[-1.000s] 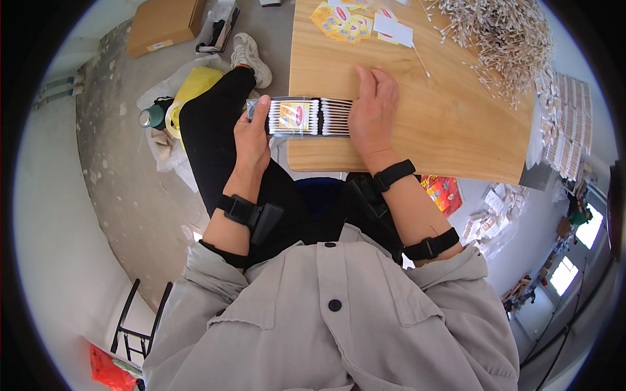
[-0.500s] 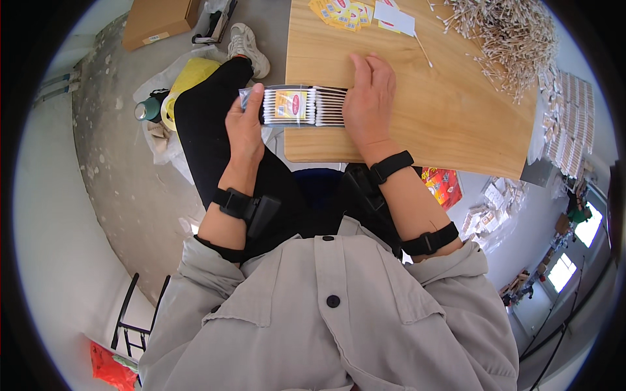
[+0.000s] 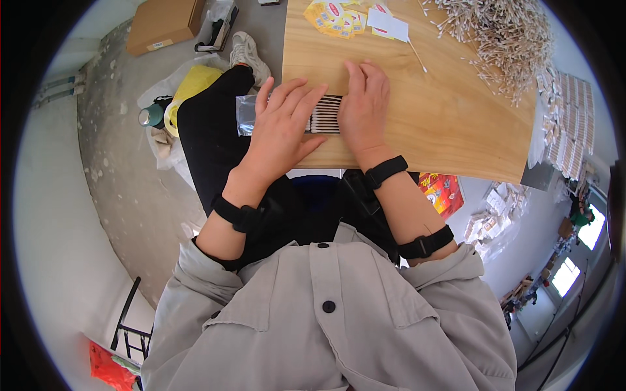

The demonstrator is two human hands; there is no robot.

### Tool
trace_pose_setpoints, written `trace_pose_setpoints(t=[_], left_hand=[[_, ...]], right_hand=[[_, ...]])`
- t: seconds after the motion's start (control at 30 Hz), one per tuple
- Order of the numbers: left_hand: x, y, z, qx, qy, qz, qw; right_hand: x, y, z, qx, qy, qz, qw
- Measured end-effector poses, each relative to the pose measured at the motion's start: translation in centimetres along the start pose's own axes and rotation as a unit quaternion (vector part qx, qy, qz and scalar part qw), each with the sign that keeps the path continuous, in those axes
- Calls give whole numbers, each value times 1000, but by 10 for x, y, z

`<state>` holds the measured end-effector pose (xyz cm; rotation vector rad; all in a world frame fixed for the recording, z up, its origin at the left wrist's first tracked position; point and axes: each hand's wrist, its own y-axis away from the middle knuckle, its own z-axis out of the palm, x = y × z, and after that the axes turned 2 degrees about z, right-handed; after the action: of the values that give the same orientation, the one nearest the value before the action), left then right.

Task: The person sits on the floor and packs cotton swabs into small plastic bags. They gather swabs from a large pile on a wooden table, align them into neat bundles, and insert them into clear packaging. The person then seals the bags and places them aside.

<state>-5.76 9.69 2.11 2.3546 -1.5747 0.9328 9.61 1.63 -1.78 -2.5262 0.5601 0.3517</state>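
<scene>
A clear plastic pack of cotton swabs [image 3: 324, 116] lies across the left edge of the wooden table, with rows of white-tipped swabs showing inside. My left hand [image 3: 277, 133] rests flat over its middle, fingers stretched and apart, covering the yellow-and-red label card. Past that hand, the pack's unfilled clear end [image 3: 245, 114] juts out beyond the table edge. My right hand [image 3: 365, 111] grips the pack's right end; its fingertips are partly hidden.
The wooden table [image 3: 450, 124] bears yellow cards [image 3: 336, 18], white cards [image 3: 389, 25], a single swab [image 3: 417, 55] and a big heap of loose swabs [image 3: 505, 39]. On the floor at left are a cardboard box [image 3: 163, 26], a yellow bag [image 3: 195, 85] and a green bottle [image 3: 151, 116].
My left hand has let go of the pack's left end and moved right, onto its middle, hiding the label. My right hand stays at the right end.
</scene>
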Motion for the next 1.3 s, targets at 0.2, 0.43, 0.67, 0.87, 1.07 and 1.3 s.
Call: trace_pose_setpoints(t=[0.2, 0.43, 0.67, 0.87, 1.07, 1.3], left_hand=[[-4, -1, 0, 12, -6, 16, 1000], [-48, 27, 4, 303, 221, -348, 859], [-60, 30, 32, 240, 606, -402, 644], [-56, 33, 35, 256, 642, -404, 599], [-54, 32, 39, 265, 653, -413, 577], [-50, 31, 43, 300, 616, -406, 605]], right_hand=[[0, 0, -1, -4, -9, 21, 1000], [-3, -1, -2, -27, -4, 25, 999], [-6, 0, 0, -29, 8, 42, 999], [-6, 0, 2, -22, 22, 33, 999], [-9, -1, 5, -18, 29, 26, 999], [-21, -5, 10, -24, 27, 22, 999]])
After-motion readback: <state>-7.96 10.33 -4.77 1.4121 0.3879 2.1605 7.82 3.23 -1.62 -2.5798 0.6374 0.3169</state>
